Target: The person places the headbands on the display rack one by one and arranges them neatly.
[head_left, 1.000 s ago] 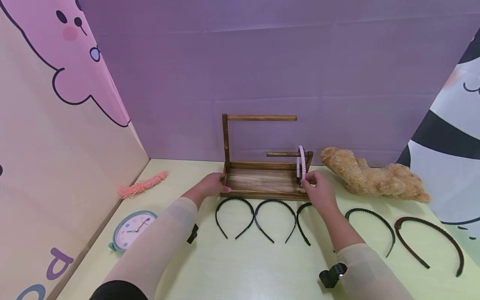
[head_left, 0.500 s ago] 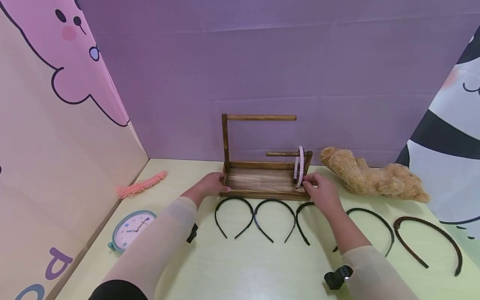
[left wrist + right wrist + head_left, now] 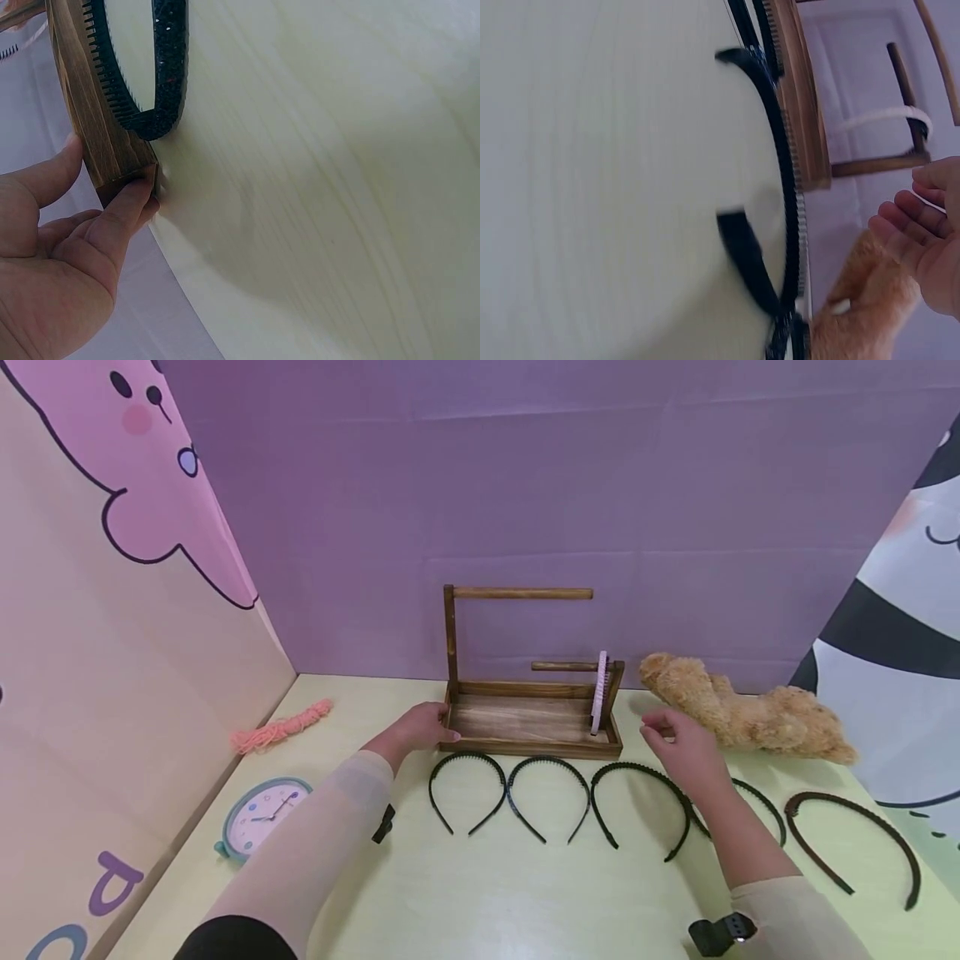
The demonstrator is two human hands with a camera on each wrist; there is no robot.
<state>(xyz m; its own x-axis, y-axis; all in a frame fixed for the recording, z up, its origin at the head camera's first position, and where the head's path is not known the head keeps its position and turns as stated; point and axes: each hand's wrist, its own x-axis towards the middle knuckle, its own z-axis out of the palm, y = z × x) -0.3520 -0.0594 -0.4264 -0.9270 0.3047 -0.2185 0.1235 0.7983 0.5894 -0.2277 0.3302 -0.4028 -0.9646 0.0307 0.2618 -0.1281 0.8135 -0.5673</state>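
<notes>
A brown wooden rack [image 3: 525, 747] with a tray base and two horizontal bars stands against the back wall. From its lower right bar hangs a pale pink headband [image 3: 599, 693], its lower part inside the tray. My left hand [image 3: 415, 728] holds the rack's left end; in the left wrist view, thumb and fingers pinch the wooden corner [image 3: 124, 161]. Just right of the rack, my right hand [image 3: 684, 752] hovers over the table with relaxed fingers and nothing in them. In the right wrist view this hand [image 3: 930, 240] is apart from the rack and the headband [image 3: 885, 115].
Several dark headbands lie in a row before the rack, among them a black one [image 3: 551, 762] and a brown one [image 3: 862, 802]. A tan plush toy [image 3: 750, 718] lies at right. Pink yarn [image 3: 281, 728] and a teal-rimmed clock [image 3: 262, 814] are at left.
My right hand has let go of the pale pink headband and moved right, away from the rack. The headband now hangs by itself. My left hand has stayed on the rack's corner.
</notes>
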